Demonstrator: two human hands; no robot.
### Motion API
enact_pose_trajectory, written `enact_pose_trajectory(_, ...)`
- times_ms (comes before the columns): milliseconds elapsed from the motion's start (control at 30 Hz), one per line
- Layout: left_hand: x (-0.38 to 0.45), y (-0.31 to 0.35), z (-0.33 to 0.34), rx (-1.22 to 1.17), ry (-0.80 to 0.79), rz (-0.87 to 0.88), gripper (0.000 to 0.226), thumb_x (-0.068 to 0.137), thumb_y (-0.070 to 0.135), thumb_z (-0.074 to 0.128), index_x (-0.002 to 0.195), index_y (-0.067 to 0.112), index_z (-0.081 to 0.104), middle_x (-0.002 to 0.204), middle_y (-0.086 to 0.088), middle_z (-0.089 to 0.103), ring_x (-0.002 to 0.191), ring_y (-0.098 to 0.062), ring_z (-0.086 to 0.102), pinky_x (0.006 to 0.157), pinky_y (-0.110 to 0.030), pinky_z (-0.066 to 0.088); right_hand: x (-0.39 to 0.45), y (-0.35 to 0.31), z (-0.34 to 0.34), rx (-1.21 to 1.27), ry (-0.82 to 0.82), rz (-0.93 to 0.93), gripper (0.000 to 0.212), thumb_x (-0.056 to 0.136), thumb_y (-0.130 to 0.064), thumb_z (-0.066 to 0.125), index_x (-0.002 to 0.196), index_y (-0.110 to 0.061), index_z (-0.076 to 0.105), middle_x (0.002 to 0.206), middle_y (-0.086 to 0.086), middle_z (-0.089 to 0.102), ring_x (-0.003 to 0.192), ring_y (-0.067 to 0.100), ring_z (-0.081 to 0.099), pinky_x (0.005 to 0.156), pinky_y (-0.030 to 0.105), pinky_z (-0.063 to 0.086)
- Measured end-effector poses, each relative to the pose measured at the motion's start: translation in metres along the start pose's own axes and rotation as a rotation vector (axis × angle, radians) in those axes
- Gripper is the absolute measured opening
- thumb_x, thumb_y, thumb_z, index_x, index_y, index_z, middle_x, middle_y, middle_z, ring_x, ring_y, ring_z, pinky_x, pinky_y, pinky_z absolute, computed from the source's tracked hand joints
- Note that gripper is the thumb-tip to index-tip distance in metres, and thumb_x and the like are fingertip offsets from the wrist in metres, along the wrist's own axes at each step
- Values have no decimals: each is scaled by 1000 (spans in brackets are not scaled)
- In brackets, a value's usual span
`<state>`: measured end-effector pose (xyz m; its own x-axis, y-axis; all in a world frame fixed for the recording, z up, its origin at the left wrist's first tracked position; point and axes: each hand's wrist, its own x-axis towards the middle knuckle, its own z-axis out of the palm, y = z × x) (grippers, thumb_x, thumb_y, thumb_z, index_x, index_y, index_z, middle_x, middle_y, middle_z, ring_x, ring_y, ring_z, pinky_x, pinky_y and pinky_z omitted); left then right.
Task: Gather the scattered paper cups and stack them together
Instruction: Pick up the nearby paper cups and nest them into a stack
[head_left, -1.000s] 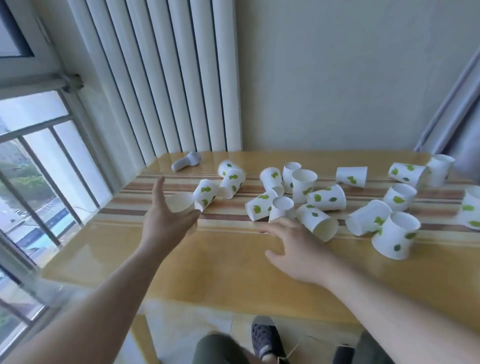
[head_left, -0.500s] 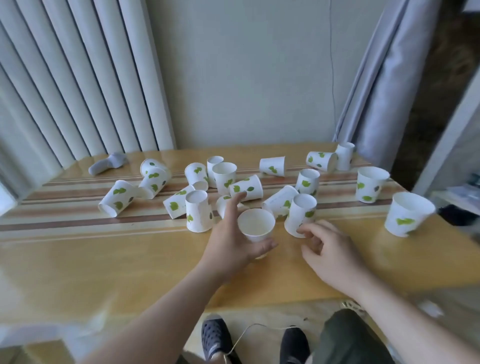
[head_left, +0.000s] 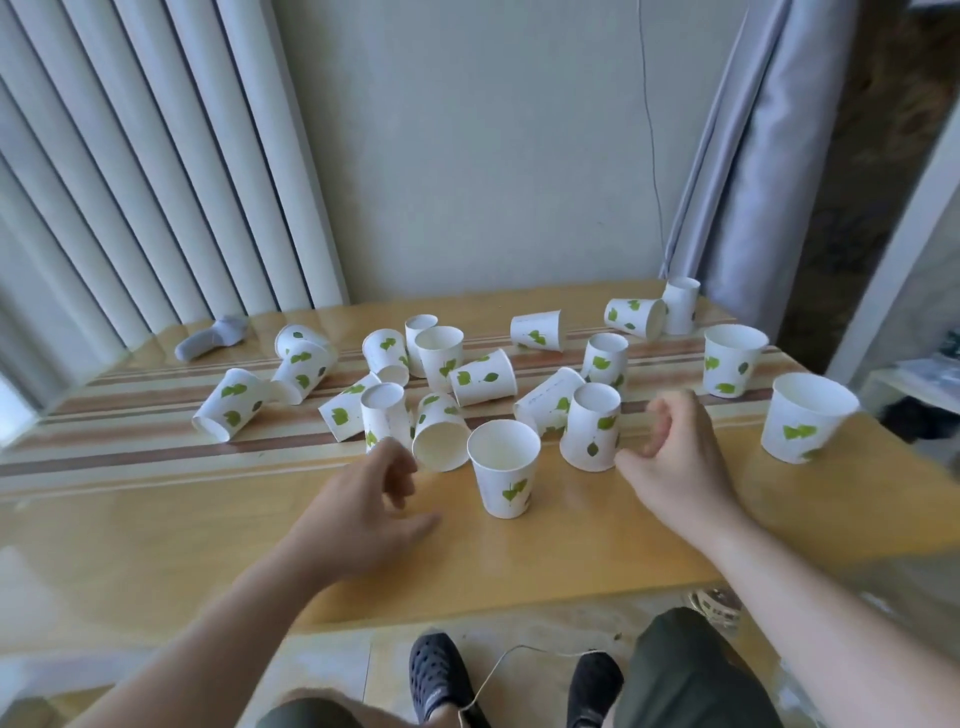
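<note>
Several white paper cups with green leaf prints lie scattered across the wooden table (head_left: 156, 519), some upright, some upside down, some on their sides. One upright cup (head_left: 504, 475) stands alone at the front, between my hands. My left hand (head_left: 363, 512) hovers just left of it, fingers apart and holding nothing. My right hand (head_left: 670, 457) is beside an upside-down cup (head_left: 592, 434), fingers curled toward it; contact is unclear. A cup on its side (head_left: 439, 439) lies open toward me behind my left hand.
A grey handheld object (head_left: 210, 338) lies at the table's back left. Vertical blinds hang to the left, a grey curtain (head_left: 743, 156) at the right. Two large upright cups (head_left: 805, 423) (head_left: 732, 358) stand at the right. My feet show below the table's front edge.
My left hand has let go of the upright cup, which now stands on the table, and has drawn back leftward. My right hand has shifted right, next to the upside-down cup.
</note>
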<state>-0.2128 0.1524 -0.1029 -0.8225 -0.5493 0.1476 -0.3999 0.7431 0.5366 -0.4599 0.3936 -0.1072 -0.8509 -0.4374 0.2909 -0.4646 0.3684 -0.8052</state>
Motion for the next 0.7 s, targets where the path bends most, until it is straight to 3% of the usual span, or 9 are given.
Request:
enact_pose_trajectory(33,-4,-9,-6,26,46,-19,29,79,42,84,91,31,60,81,10,70,82,-6,63,69,-27,50,5,-6,-1,-6,-42,-12,65,83,-15,77,137,-33,45,121,-4,42,108,20,52,85,34,44)
enact_pose_trajectory(100,-11,-20,-11,11,110,-80,21,89,31,80,77,24,64,75,8,70,77,-6,61,65,-28,46,16,-19,1,-82,-209,-65,96,85,-23,78,158,-59,25,140,-12,29,129,13,39,103,31,39)
enact_pose_trajectory(133,-13,-22,-11,-28,130,-111,22,91,28,78,74,22,65,77,11,70,75,-7,61,64,-28,46,21,-24,5,-159,-287,-101,99,88,-30,77,160,-65,19,148,-15,26,138,15,33,110,33,37)
enact_pose_trajectory(200,-14,-23,-8,-53,137,-120,21,92,26,76,74,21,66,76,10,71,76,-8,62,64,-26,46,28,-28,12,-338,-367,-171,79,95,-45,72,160,-63,30,164,-14,25,149,24,26,119,41,36)
enact_pose_trajectory(300,-16,-22,-3,56,85,-9,16,86,34,75,74,28,66,76,7,66,80,-6,62,65,-23,45,31,-26,11,-420,-293,-253,39,100,-43,69,138,-43,63,150,-10,48,137,29,43,108,43,43)
enact_pose_trajectory(367,-18,-23,-1,93,68,40,14,82,40,72,75,30,65,79,10,64,76,-6,61,66,-22,46,34,-20,-2,-383,-203,-235,26,94,-39,75,117,-33,64,128,-8,54,116,25,55,92,40,46)
enact_pose_trajectory(467,-19,-22,-2,108,73,55,13,82,41,71,77,31,64,81,11,63,75,-6,61,67,-26,52,37,-8,-31,-410,-184,-90,40,84,-44,84,108,-30,55,124,-5,58,106,22,56,82,40,45)
enact_pose_trajectory(600,-17,-19,-1,156,52,66,16,83,43,71,79,31,61,82,12,61,74,-7,60,66,-29,52,29,-4,-48,-550,-381,40,76,77,-52,89,142,-30,56,133,0,57,120,23,58,93,40,50)
enact_pose_trajectory(700,-17,-18,-1,172,42,66,17,82,47,68,80,32,59,82,11,60,74,-7,59,64,-28,50,30,-11,-41,-566,-335,5,72,70,-51,85,137,-32,63,122,-5,62,112,22,60,90,40,55)
